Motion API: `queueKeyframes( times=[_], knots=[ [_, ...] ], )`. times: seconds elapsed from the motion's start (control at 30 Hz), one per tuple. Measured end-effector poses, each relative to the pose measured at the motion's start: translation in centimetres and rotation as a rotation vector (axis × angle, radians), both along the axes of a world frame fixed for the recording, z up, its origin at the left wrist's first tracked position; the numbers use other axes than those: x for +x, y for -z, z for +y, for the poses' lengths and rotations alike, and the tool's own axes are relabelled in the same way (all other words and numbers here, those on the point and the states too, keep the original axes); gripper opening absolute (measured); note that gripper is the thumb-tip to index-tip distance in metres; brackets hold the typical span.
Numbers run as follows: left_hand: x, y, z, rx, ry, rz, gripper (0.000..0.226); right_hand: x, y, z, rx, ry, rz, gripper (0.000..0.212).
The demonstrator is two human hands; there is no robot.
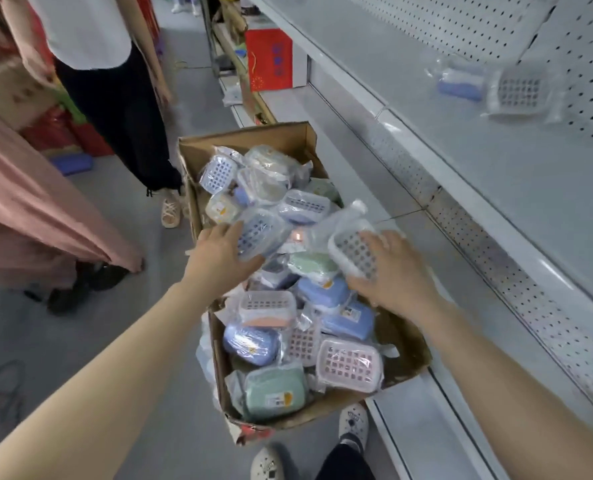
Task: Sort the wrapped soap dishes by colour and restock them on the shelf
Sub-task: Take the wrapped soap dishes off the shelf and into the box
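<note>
Head: left grip (219, 258) holds blue dish (258, 233), right (399, 268) white (352, 252).

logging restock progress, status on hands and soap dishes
Left hand grips blue wrapped dish, right hand grips white wrapped dish, both over the cardboard box. Two dishes already on the shelf. Nothing blocking.

Both bare forearms reach forward and down, converging. The left hand (219, 254), back up, curls its fingers round a blue wrapped soap dish (258, 233). The right hand (395, 271) grips a white wrapped soap dish (352, 252), thumb beneath, fingers over its top.
</note>
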State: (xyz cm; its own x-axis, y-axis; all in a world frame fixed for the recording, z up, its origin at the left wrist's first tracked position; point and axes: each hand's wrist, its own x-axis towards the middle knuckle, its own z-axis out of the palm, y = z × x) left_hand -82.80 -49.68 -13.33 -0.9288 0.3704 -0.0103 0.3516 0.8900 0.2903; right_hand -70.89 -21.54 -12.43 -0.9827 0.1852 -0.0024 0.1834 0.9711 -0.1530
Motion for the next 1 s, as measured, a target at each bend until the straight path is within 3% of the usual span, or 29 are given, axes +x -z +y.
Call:
queueKeyframes(
  times=[0.23,0.4,0.67,0.87,1.0],
  knots=[
    [3.1,4.2,-3.9,-0.090,-0.023,-0.106,0.080,2.9,9.4,-3.3,0.047,-0.322,-0.385,0.078],
    [3.8,4.8,-2.8,-0.123,-0.016,-0.151,0.081,0.8,11.2,-1.8,0.144,-0.307,-0.362,0.076],
    [4.1,6.8,-0.3,-0.137,0.086,-0.173,0.082,-0.4,10.8,0.1,0.051,-0.343,-0.379,0.070],
    [3.2,8.9,1.9,-0.143,0.143,-0.239,0.077,0.3,7.2,0.8,0.051,-0.256,-0.304,0.058],
    [2.5,9.3,2.7,-0.203,0.202,-0.268,0.086,0.4,3.8,1.2,0.092,-0.214,-0.260,0.060]
  ],
)
